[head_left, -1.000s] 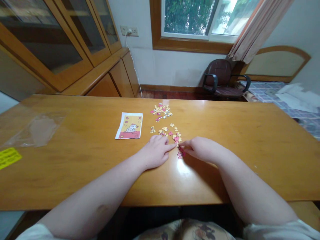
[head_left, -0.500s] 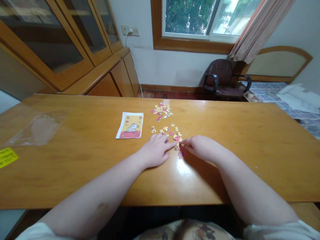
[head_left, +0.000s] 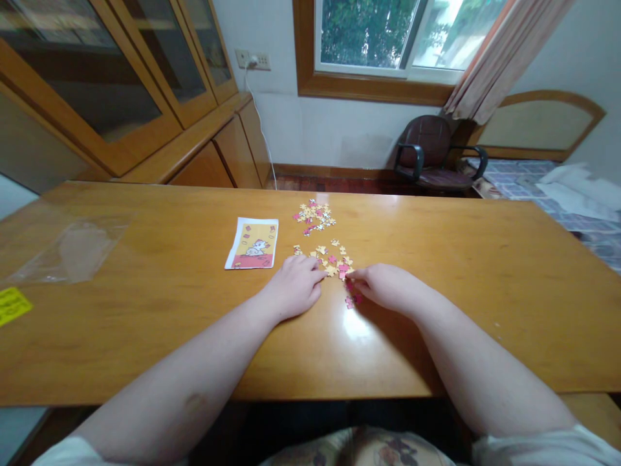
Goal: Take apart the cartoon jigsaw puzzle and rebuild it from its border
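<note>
Tabletop (head_left: 169, 336) of glossy wood takes up most of what I see from where I stand, with a glass-fronted cabinet (head_left: 169, 155) beyond its left part and a dark chair (head_left: 429, 139) past the far edge. Well out to the left lies a flat, clear plastic bag (head_left: 80, 249).

Both hands have come in from the near edge and sit low on the wood, facing one another. The left hand (head_left: 295, 288) is palm down with its fingers loosely bent; whether there's anything under them I can't tell. The right hand (head_left: 388, 285) has its fingertips bunched near the thumb, and from here I can't say how wide that grip is or whether it has hold of a piece.

A picture sheet (head_left: 255, 244) lies flat beyond the left hand and to its left, a yellow label (head_left: 13, 305) at the table's left side. A heap of puzzle pieces (head_left: 314, 212) sits farther off, past the nearer scatter (head_left: 331, 259), which the left hand partly hides.

What matters most is the narrow strip between the hands. One pink piece (head_left: 343, 274) lies right by the right fingertips, to their left, so that hand is nearer; its long axis is too small to read. A yellow piece (head_left: 330, 271) sits just off the left fingertips, and more pink pieces (head_left: 350, 302) lie on the near side.
</note>
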A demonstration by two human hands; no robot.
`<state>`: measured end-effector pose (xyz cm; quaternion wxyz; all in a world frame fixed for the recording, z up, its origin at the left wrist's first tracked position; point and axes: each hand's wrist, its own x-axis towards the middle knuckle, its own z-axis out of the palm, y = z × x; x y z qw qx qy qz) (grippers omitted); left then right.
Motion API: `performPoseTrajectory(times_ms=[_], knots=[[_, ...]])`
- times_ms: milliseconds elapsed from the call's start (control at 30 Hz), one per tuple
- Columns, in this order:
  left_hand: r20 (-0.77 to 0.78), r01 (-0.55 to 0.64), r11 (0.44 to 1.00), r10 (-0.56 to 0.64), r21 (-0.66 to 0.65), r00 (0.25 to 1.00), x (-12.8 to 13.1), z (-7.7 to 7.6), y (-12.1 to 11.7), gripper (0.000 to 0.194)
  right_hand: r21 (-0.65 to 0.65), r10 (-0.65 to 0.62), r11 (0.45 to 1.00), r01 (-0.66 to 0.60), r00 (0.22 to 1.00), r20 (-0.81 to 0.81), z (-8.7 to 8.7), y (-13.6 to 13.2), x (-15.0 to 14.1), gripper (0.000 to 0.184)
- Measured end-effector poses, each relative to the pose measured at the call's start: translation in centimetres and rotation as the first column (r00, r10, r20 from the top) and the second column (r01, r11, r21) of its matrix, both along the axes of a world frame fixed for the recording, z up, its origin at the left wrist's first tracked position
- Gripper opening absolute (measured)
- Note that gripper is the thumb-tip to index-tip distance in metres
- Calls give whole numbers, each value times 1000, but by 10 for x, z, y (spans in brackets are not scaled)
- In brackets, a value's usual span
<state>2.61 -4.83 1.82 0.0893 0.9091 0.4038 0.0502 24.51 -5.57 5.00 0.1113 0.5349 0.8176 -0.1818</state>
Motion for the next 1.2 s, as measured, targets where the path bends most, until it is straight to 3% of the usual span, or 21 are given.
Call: performPoseTrajectory(times_ms=[167,333,533,733,1033,1200], knots=[[2,51,999,-51,-7,999,2,-4,-1,40,-16,27,1000,-27,1000,-11,1,-1,0,31],[-18,-28,1000,28,14,999,0,-9,4,39,-76,99,991,-107,990,-97,2,-2,1,32],[-5,-39,998,39,44,999,5,-13,3,51,38,-48,998,47,999,14,-6,3,3,43],[-11,-35,998,35,59,999,10,-26,3,57,134,-123,984,117,992,41,-15,11,6,45],[-11,-73,997,73,19,997,9,-31,7,57,-13,62,998,-64,991,-117,-7,2,1,36],[30,20,1000,-21,5,999,9,-26,4,54,105,-109,989,107,994,14,-15,12,9,45]])
